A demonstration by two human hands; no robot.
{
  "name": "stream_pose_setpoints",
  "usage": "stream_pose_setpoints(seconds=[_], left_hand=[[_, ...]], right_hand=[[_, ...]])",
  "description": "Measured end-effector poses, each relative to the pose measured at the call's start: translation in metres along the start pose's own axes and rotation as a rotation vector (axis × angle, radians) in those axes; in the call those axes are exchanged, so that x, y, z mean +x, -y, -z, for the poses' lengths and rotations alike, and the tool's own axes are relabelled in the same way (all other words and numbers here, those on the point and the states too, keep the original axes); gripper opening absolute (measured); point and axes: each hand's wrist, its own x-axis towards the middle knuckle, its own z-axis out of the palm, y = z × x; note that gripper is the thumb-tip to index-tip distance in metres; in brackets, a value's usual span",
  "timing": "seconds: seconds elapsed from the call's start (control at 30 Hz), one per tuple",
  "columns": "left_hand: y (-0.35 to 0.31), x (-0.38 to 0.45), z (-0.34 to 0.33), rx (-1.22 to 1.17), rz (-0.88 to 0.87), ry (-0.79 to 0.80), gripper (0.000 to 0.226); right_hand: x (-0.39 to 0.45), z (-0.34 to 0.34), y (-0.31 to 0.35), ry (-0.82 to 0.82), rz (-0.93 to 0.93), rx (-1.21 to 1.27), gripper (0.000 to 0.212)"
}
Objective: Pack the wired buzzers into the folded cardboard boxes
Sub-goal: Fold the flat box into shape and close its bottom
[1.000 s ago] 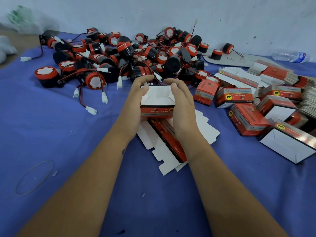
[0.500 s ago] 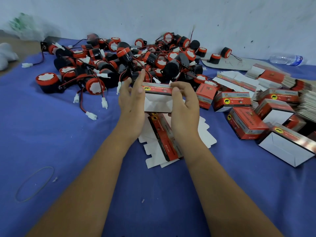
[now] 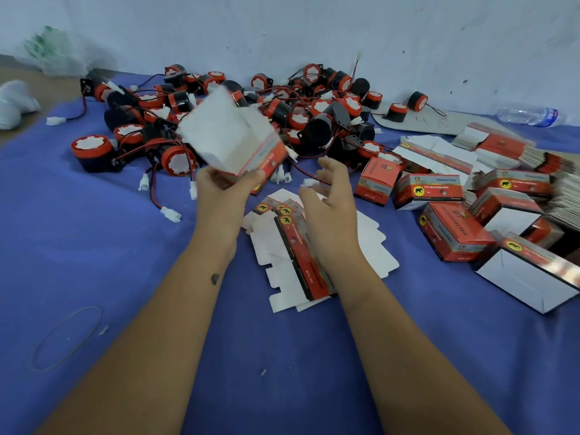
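A blue cloth (image 3: 94, 246) covers the floor by a white wall. My left hand (image 3: 221, 189) holds a folded box (image 3: 233, 142) up in the air by its bottom, tipped and blurry. My right hand (image 3: 332, 196) is just beside it, holding nothing, fingers (image 3: 329, 166) loose and a little curled. The buzzers (image 3: 251, 120) lie in a big pile behind the box, their wires all mixed up. If I grab one, its wire could pull others along. The box could slip, since I hold it only at the bottom. More flat boxes (image 3: 292, 246) lie under my hands.
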Motion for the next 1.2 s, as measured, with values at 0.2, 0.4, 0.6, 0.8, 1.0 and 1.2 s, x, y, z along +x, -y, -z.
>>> stream_pose_setpoints(seconds=[0.2,0.4,0.6,0.8,1.0,1.2], left_hand=[[0.003,0.015,0.005,-0.103,-0.002,-0.24,0.055],[0.007,0.016,0.003,-0.177,0.019,-0.285,0.038],[0.01,0.019,0.0,-0.181,0.019,-0.29,0.046],[0.011,0.021,0.0,-0.213,0.031,-0.297,0.041],[0.012,0.023,-0.001,-0.206,0.036,-0.283,0.044],[0.007,0.024,0.005,-0.23,0.073,-0.28,0.043]], right_hand=[[0.025,-0.006,0.002,0.009,-0.051,-0.129,0.027],[0.067,-0.027,0.004,0.191,0.029,-0.399,0.034],[0.094,-0.056,0.004,0.181,0.183,-0.388,0.038],[0.124,-0.085,-0.005,0.386,0.261,-0.915,0.064],[0.124,-0.105,-0.009,0.162,0.27,-1.017,0.054],[0.108,-0.093,-0.008,0.064,0.314,-0.876,0.048]])
